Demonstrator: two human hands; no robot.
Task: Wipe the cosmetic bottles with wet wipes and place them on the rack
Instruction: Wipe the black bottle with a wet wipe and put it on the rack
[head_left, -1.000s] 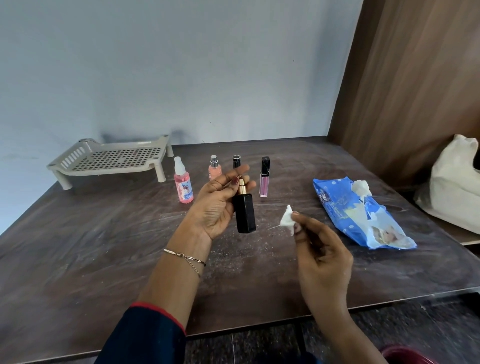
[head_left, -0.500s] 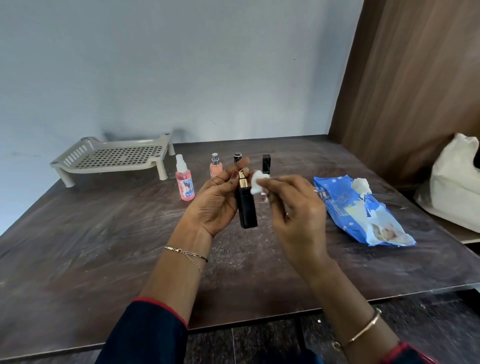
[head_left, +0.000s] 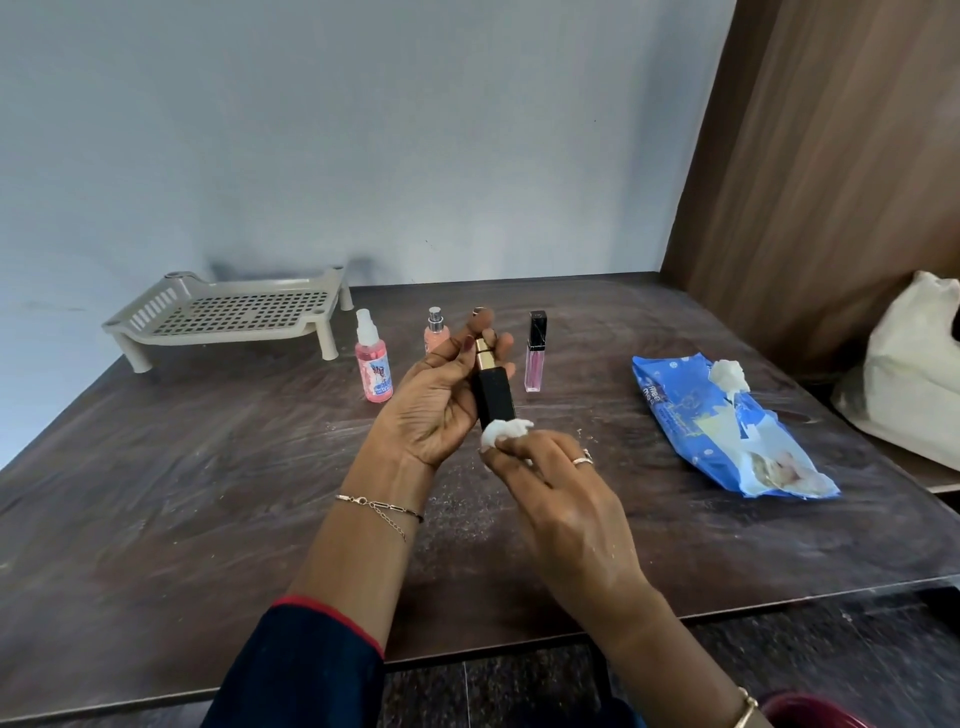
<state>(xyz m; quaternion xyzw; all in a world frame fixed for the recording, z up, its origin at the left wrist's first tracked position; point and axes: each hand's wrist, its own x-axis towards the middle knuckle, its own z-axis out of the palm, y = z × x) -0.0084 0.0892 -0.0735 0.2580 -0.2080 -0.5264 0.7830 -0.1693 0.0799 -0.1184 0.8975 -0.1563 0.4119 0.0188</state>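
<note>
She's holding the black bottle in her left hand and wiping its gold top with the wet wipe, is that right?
Not quite. In the head view the left hand holds the black bottle, but the wet wipe in the right hand is at its bottom end, not the gold top.

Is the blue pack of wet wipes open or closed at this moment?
Open. A white wipe sticks out of the top of the blue pack, which lies flat on the table.
</note>
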